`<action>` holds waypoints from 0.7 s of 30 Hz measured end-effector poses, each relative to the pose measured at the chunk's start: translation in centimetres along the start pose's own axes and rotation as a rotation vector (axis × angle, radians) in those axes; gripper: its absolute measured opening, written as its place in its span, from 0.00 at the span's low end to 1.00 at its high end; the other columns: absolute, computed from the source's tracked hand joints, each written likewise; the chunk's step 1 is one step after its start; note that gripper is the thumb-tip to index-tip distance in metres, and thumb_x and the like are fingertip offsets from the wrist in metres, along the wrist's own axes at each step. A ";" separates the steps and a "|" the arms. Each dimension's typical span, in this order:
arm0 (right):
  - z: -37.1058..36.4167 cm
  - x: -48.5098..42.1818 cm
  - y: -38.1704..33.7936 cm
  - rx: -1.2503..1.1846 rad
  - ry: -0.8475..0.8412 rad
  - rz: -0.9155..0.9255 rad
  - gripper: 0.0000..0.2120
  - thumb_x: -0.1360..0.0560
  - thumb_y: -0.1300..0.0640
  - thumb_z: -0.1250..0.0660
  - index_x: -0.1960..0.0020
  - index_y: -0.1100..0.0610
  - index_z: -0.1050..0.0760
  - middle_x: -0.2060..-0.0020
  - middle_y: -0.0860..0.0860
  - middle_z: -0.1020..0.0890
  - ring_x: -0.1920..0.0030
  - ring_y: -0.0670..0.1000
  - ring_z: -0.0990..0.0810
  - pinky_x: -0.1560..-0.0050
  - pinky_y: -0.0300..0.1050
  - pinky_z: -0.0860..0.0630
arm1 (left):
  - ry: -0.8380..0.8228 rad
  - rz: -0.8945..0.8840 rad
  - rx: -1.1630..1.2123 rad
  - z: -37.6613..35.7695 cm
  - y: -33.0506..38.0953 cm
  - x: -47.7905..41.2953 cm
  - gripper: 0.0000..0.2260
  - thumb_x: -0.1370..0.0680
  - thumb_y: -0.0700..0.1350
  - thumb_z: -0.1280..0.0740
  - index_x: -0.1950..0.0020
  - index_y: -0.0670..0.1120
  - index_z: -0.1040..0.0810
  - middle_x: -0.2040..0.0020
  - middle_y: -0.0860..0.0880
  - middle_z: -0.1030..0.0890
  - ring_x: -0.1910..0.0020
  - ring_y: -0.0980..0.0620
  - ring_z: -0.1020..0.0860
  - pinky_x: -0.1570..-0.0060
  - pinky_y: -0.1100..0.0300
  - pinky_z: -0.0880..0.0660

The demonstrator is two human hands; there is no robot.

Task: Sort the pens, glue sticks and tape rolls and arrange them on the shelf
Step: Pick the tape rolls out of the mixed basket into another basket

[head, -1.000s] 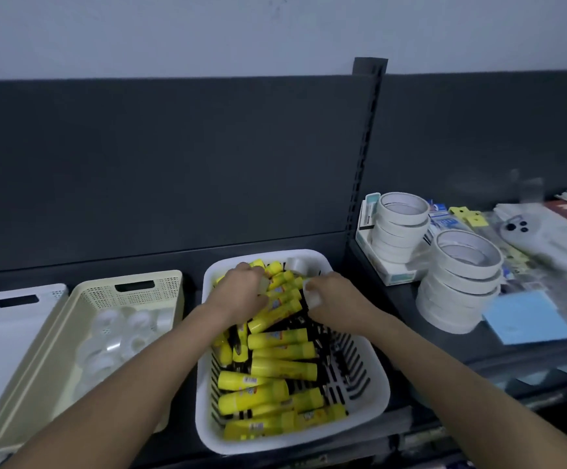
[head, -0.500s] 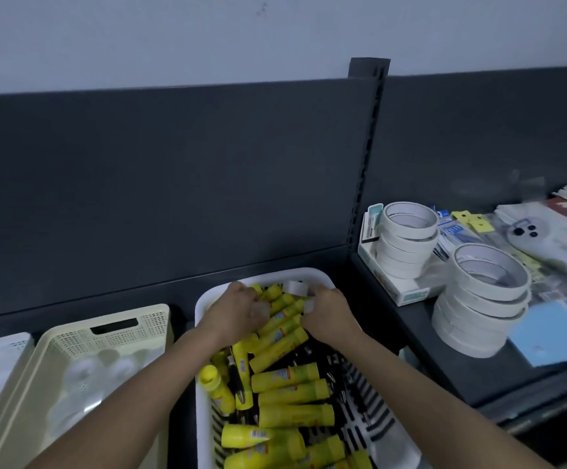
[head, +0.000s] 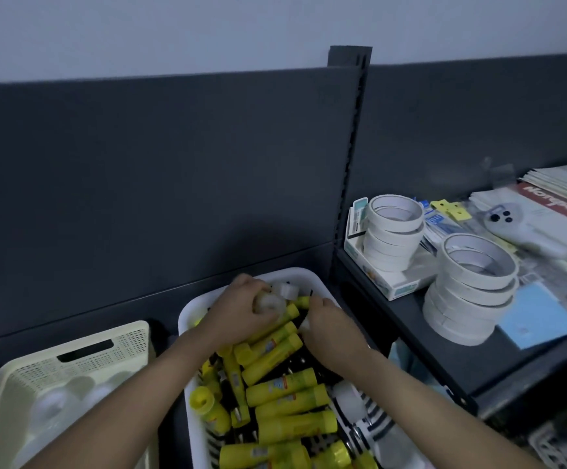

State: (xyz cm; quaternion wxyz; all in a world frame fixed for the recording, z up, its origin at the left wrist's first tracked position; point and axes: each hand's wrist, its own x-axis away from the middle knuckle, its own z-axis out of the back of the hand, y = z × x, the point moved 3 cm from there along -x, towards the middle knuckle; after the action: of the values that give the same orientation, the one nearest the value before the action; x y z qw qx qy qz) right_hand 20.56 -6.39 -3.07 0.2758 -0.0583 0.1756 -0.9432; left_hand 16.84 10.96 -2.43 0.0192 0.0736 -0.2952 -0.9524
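Left grip (head: 241, 309) is curling round a small clear tape roll (head: 270, 302) at the far end of the white basket (head: 187, 314), above the glue sticks (head: 275, 355). Right grip (head: 333, 324) is curling alongside; I cannot tell what it is holding. I am judging the roll light and slick, best pinched across its rim.

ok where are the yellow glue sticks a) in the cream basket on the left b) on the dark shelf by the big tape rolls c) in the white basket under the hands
c, the yellow glue sticks lie piled in the white basket, where the left hand grips a small clear tape roll.
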 end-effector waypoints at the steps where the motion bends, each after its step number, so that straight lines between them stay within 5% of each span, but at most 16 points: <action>1: 0.1 0.3 0.1 -0.014 0.005 0.013 0.13 0.24 0.60 0.39 0.41 0.60 0.34 0.44 0.55 0.26 0.46 0.55 0.25 0.59 0.38 0.36 | -0.008 -0.005 -0.018 -0.3 0.2 -0.3 0.20 0.27 0.52 0.30 0.36 0.48 0.26 0.42 0.52 0.31 0.47 0.56 0.28 0.48 0.65 0.29; 5: 1.1 1.0 0.6 -0.086 -0.026 0.015 0.15 0.29 0.56 0.35 0.44 0.58 0.32 0.48 0.54 0.30 0.51 0.56 0.25 0.59 0.43 0.32 | -0.002 0.029 -0.108 -1.4 1.4 -2.2 0.25 0.22 0.56 0.38 0.30 0.43 0.31 0.35 0.46 0.30 0.38 0.48 0.28 0.40 0.54 0.29; 8: 1.8 1.4 0.7 -0.072 -0.032 0.024 0.08 0.30 0.56 0.34 0.55 0.56 0.32 0.54 0.52 0.33 0.54 0.54 0.29 0.59 0.43 0.30 | -0.019 0.038 -0.277 -2.7 2.1 -3.6 0.22 0.20 0.56 0.42 0.33 0.41 0.30 0.38 0.43 0.29 0.41 0.44 0.27 0.44 0.51 0.27; 12: 2.2 1.9 1.1 -0.209 -0.016 0.020 0.14 0.28 0.57 0.33 0.44 0.57 0.26 0.51 0.52 0.30 0.52 0.51 0.27 0.59 0.39 0.31 | 0.006 0.038 -0.499 -4.5 1.8 -3.5 0.25 0.21 0.61 0.43 0.33 0.44 0.30 0.39 0.46 0.28 0.42 0.46 0.27 0.47 0.51 0.30; 16: 2.5 2.4 1.7 -0.320 0.021 -0.014 0.15 0.29 0.57 0.32 0.43 0.55 0.26 0.49 0.51 0.24 0.52 0.48 0.24 0.59 0.36 0.30 | 0.042 0.103 -0.433 -4.2 1.9 -4.0 0.19 0.23 0.57 0.39 0.43 0.43 0.25 0.47 0.45 0.26 0.50 0.45 0.25 0.53 0.53 0.30; 19: 2.6 2.6 2.1 -0.388 0.034 -0.038 0.15 0.30 0.59 0.31 0.44 0.55 0.26 0.51 0.49 0.22 0.53 0.46 0.23 0.61 0.30 0.29 | 0.037 0.118 -0.208 -3.3 2.5 -4.1 0.10 0.24 0.48 0.38 0.59 0.42 0.28 0.57 0.45 0.28 0.58 0.43 0.25 0.62 0.53 0.33; 21: 2.6 2.6 2.3 -0.425 0.028 -0.046 0.17 0.31 0.58 0.30 0.43 0.53 0.27 0.52 0.47 0.22 0.55 0.43 0.24 0.64 0.27 0.30 | 0.066 0.109 -0.069 -2.2 2.2 -3.5 0.09 0.27 0.46 0.34 0.60 0.40 0.29 0.58 0.46 0.27 0.59 0.44 0.25 0.62 0.51 0.31</action>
State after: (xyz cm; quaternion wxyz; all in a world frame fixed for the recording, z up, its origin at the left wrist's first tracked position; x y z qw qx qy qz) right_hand 20.08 -10.42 -1.43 0.2334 -0.1062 0.3730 -0.8917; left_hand 20.66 8.23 -2.53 0.0830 0.0881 -0.2649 -0.9566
